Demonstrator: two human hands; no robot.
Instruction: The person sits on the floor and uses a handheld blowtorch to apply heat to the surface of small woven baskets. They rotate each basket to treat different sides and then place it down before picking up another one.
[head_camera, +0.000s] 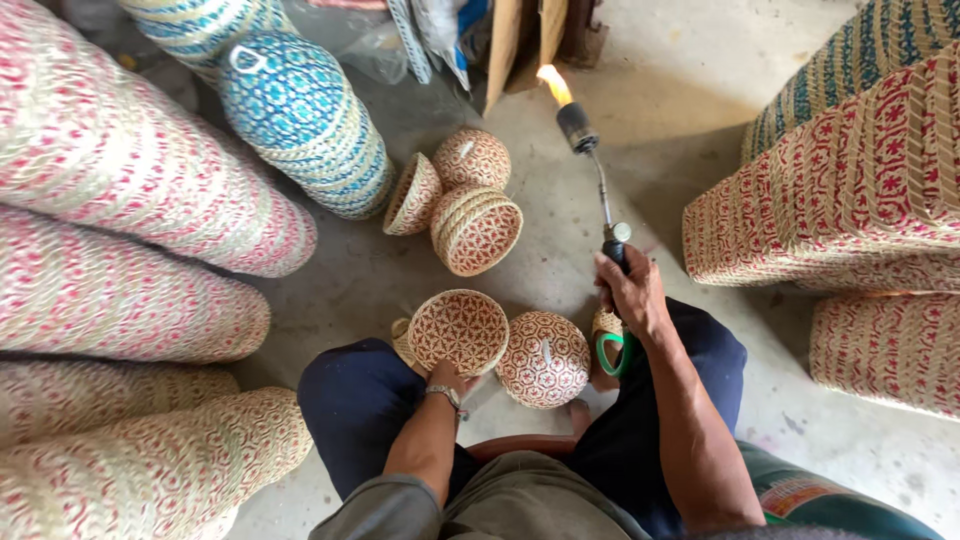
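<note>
Knees nearest camera. Left hand (447, 377) grip closed on rim of red woven bowl (459, 330), held over floor between knees. Right hand (628, 295) grip clamped on lit torch (590, 165), flame pointed away. Three bowls (458, 200) lie mid-floor; domed bowl (543, 358) beside held one. Progress: can't tell which are singed.

Stacked pink-red woven baskets (120, 170), blue stack (305, 120) — concrete floor (690, 90)

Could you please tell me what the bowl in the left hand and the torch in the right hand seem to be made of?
The bowl looks woven from pale plant strips, possibly bamboo or straw, with red-dyed strands forming a matte lattice pattern. The torch seems metal: a thin shiny tube with a dark, dull burner head, where a flame burns.
</note>
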